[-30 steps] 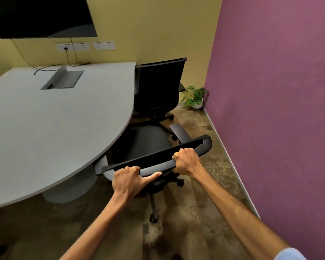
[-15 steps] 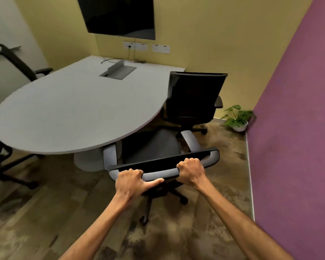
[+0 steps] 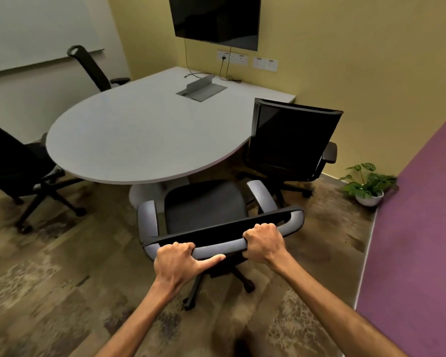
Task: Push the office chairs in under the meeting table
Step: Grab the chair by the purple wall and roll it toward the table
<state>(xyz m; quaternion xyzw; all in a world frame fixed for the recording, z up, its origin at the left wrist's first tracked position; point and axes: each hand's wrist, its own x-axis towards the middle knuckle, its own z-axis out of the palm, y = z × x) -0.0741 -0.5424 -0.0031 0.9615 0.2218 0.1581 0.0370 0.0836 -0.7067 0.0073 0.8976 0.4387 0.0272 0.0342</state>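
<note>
A grey-framed office chair point(image 3: 204, 210) stands in front of me, its seat facing the white meeting table point(image 3: 144, 132) and its front edge near the table's rim. My left hand point(image 3: 177, 264) grips the top bar of its backrest on the left, thumb stretched along the bar. My right hand point(image 3: 264, 244) is closed around the same bar on the right. A black mesh chair point(image 3: 292, 140) stands at the table's right side. Another black chair point(image 3: 16, 166) stands apart from the table at the left. A third black chair point(image 3: 93, 67) is behind the table's far left edge.
A potted plant point(image 3: 366, 186) sits on the floor in the corner by the purple wall point(image 3: 422, 228). A dark screen point(image 3: 214, 19) hangs on the yellow wall. A cable box point(image 3: 201, 88) lies open in the tabletop. The table's white pedestal point(image 3: 150, 194) is just ahead of the chair seat.
The view has swung left and pulled back, bringing the whole table and the left-hand chairs into sight. The held chair has turned to face the table's rounded end. Both hands keep their grip.
</note>
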